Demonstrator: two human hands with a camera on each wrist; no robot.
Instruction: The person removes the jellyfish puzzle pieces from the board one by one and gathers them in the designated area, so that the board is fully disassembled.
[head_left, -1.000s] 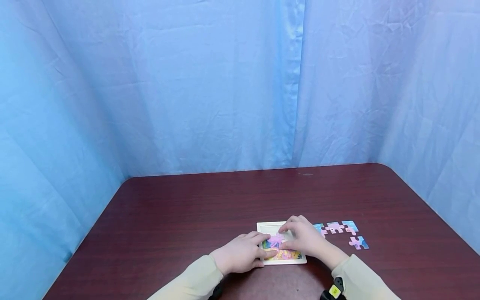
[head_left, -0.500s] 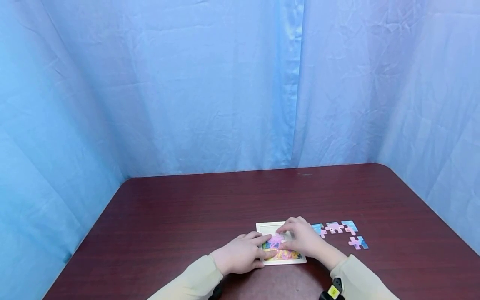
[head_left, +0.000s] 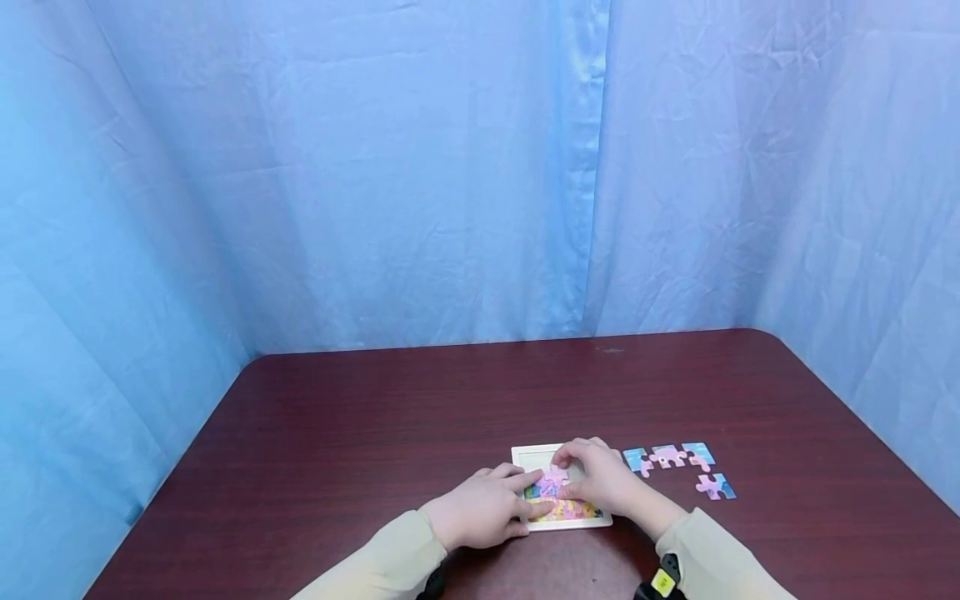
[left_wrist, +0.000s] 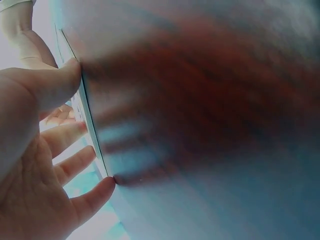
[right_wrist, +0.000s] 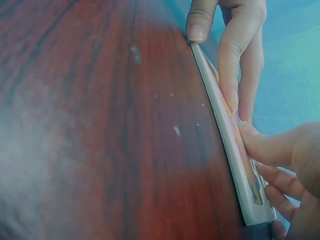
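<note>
A white-framed puzzle tray (head_left: 525, 452) lies on the table, its lower part filled with yellow and pink pieces (head_left: 567, 510). My left hand (head_left: 483, 506) rests over the tray's left edge, its extended fingers touching pieces inside; in the left wrist view its fingertips (left_wrist: 107, 185) reach along the tray's side. Over the middle of the tray, my right hand (head_left: 596, 475) pinches a pink puzzle piece (head_left: 555, 477) between thumb and fingers. In the right wrist view, the right thumb (right_wrist: 257, 142) is beside the left hand's fingers (right_wrist: 234, 65), close over the tray.
Several loose pink-and-blue puzzle pieces (head_left: 667, 456) lie to the right of the tray, one of them (head_left: 716, 487) nearer the front. The dark red wooden table (head_left: 375, 417) ends at pale blue curtains (head_left: 420, 183) on the back and sides.
My right hand has shifted slightly left, and more of the pink piece shows beside its fingers. The left hand and the loose pieces stay practically where they were.
</note>
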